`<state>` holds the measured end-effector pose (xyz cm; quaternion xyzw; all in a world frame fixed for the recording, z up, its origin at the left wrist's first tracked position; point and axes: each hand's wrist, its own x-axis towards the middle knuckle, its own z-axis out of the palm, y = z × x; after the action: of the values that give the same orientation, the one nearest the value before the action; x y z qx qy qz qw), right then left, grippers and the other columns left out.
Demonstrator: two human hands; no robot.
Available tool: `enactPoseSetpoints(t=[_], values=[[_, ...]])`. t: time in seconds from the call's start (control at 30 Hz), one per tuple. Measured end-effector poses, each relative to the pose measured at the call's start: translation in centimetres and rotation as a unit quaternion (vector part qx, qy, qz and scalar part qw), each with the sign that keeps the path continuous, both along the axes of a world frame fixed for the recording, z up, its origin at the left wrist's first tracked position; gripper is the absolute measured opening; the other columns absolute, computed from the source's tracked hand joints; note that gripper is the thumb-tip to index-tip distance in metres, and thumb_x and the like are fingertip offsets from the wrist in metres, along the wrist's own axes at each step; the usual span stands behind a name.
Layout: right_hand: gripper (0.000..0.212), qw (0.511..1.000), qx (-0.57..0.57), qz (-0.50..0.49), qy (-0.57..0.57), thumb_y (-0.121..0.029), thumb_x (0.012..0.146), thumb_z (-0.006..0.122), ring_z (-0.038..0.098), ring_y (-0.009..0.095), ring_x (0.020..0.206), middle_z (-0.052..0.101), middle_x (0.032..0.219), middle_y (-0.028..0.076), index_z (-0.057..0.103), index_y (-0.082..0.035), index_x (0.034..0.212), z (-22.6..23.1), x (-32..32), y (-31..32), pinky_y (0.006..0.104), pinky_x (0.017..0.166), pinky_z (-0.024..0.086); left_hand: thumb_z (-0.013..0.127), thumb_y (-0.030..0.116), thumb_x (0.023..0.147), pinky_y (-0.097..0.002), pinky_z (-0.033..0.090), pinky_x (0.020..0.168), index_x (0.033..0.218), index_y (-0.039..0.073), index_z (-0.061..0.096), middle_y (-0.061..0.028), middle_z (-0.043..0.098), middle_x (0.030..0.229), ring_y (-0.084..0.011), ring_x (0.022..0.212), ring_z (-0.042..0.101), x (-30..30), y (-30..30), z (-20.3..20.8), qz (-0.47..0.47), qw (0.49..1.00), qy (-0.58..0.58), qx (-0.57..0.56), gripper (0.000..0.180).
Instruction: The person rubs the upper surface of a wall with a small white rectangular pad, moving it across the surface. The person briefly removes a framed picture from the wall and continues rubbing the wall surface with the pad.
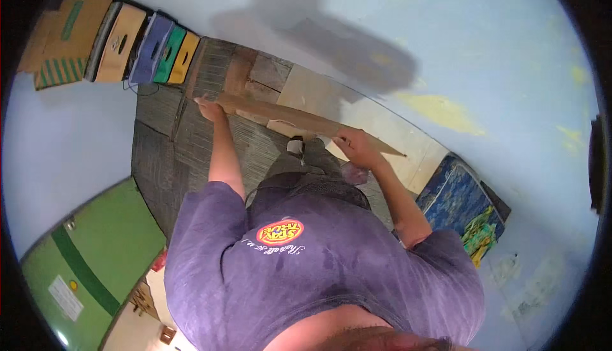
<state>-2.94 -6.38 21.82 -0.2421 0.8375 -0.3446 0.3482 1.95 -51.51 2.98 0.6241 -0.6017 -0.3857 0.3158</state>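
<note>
A long brown board (pixel 288 116) is held across 12 o'clock from the middle of the view, above the floor (pixel 153 118), with its tapered end pointed toward 3 o'clock. The hands are set well apart. By the left hand (pixel 211 110), at 10 o'clock, the near end appears to be gripped; by the right hand (pixel 358 149), toward 3 o'clock, the lower edge is clamped, with a short length left free beyond. The wide spacing is probably chosen so that the weight is shared and twisting is resisted.

At 10 o'clock, flat boxes (pixel 121 40) are stood on edge in a row, presumably to save floor space. A green cabinet (pixel 111 249) is seen at 8 o'clock. Near 4 o'clock, a blue bundle (pixel 447 195) is placed against the wall (pixel 510 51), seemingly for support.
</note>
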Motion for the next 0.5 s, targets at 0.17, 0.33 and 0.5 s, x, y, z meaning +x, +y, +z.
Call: enactPoseSetpoints(t=[0.17,0.33,0.5], values=[[0.03,0.996,0.074,0.039,0.033,-0.029,0.1,0.057,0.065,0.048,0.102,0.069,0.108,0.027,0.069,-0.002,0.108,-8.6,0.9,-0.7,0.055,0.088,0.05,0.048,0.016,0.102,-0.0424,0.054,0.085,0.131,-0.004,0.063,-0.0203,0.071,0.112,-0.0315,0.099,0.069,5.2,8.7,-4.1,-0.095,0.976,-0.109,0.163,0.038],[0.027,0.992,0.097,0.08,0.004,-0.027,0.096,0.061,0.067,0.047,0.093,0.071,0.096,0.027,0.07,-0.002,0.102,-14.9,-0.8,1.7,0.0533,0.081,0.053,0.051,0.045,0.101,-0.0457,0.051,0.096,0.128,0.008,0.068,-0.0113,0.066,0.132,-0.0269,0.116,0.063,2.6,20.8,-1.2,-0.423,0.7,-0.038,0.574,0.048],[0.026,0.973,0.156,0.171,-0.004,-0.025,0.096,0.062,0.07,0.044,0.093,0.073,0.099,0.024,0.07,-0.002,0.107,-16.3,-2.4,1.8,0.0521,0.08,0.054,0.046,0.046,0.104,-0.0519,0.045,0.103,0.132,0.012,0.066,-0.008,0.068,0.132,-0.0267,0.122,0.062,-0.3,30.3,-3.3,-0.475,0.58,-0.113,0.653,0.048]])
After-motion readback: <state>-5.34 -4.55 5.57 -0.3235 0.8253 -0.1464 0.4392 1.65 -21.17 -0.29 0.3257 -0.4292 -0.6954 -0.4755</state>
